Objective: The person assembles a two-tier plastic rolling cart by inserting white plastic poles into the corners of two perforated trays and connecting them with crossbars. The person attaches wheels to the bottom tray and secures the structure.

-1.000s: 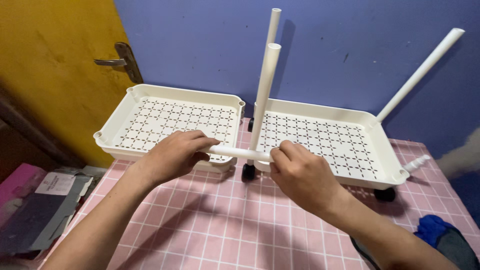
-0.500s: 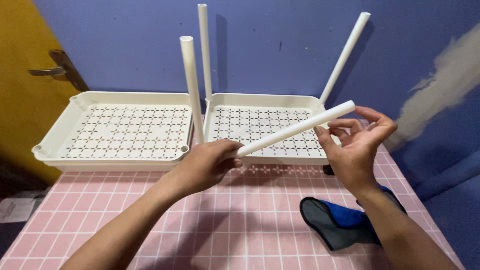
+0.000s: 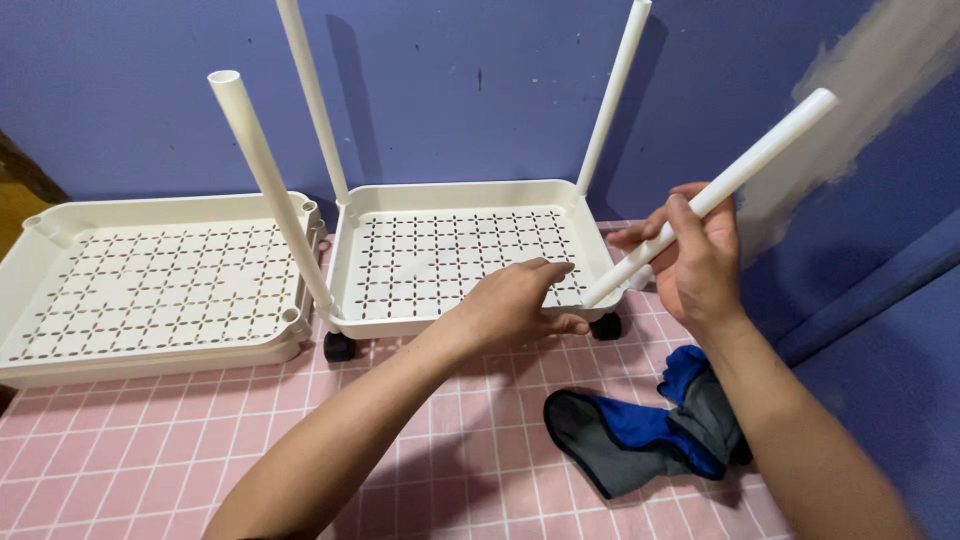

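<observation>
Now: white tube at the tray's front right corner

Your right hand (image 3: 700, 255) has its fingers wrapped around a loose white tube (image 3: 735, 175), smooth plastic, round and hollow-looking, held on a slant. Its upper end points up right against the blue wall (image 3: 480, 90); its lower end sits at the front right corner of the right tray (image 3: 470, 320). You can't tell whether that end is seated in the corner socket. Your left hand (image 3: 515, 300) rests on the front rim of the same tray, just beside the tube's lower end, fingers loosely curled on the rim and gripping nothing.

Right tray: cream plastic, shallow, rectangular with rounded corners, floor perforated with a grid of small cross-shaped cutouts. Nothing lies inside it. It stands on small black casters (image 3: 338, 347). Three white posts rise from it: front left post (image 3: 270, 190) leaning, with an open hollow top; back left post (image 3: 312, 100); back right post (image 3: 610, 100).

Left tray (image 3: 150, 345): same cream perforated kind, also with nothing in it, touching or just beside the right tray, no posts fitted.

Both sit on a pink tiled floor (image 3: 150, 450), glossy small squares with pale grout. A crumpled blue, grey and black cloth item (image 3: 640, 435) lies on the tiles near your right forearm.
</observation>
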